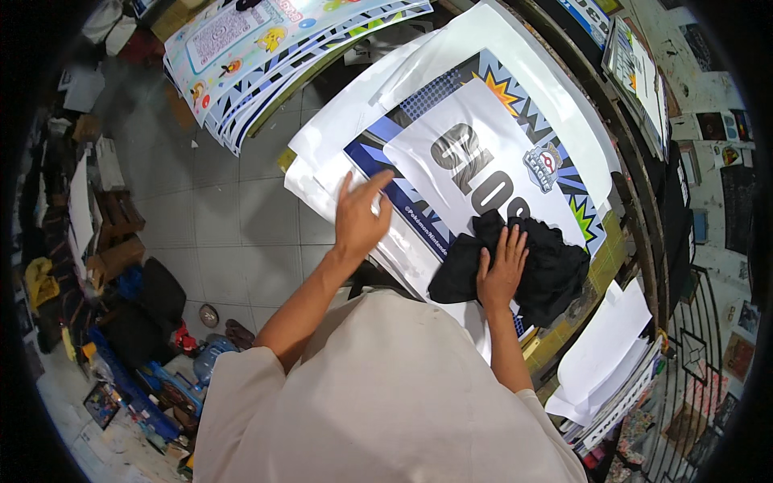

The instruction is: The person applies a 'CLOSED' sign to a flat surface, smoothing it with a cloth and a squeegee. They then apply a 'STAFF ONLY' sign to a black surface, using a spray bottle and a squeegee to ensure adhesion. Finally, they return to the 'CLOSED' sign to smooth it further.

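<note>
A large white sheet printed with a blue and violet poster (378,179) lies in front of me. A white panel with big dark characters (451,121) covers much of its middle, with wrinkles on its surface. My left hand (362,216) hovers over or touches the poster's left edge, fingers apart, and nothing shows in them. My right hand (502,270) rests flat, fingers stretched out, on a bunched black cloth (555,270). The cloth covers the near right part of the poster. What lies under it is hidden.
A stack of colourful printed sheets (233,64) stands at the far left. White papers (604,346) lie on a pile at the right. Dark curved rails (636,185) run along the right side. Boxes (117,262) and a blue water bottle (211,358) crowd the left floor.
</note>
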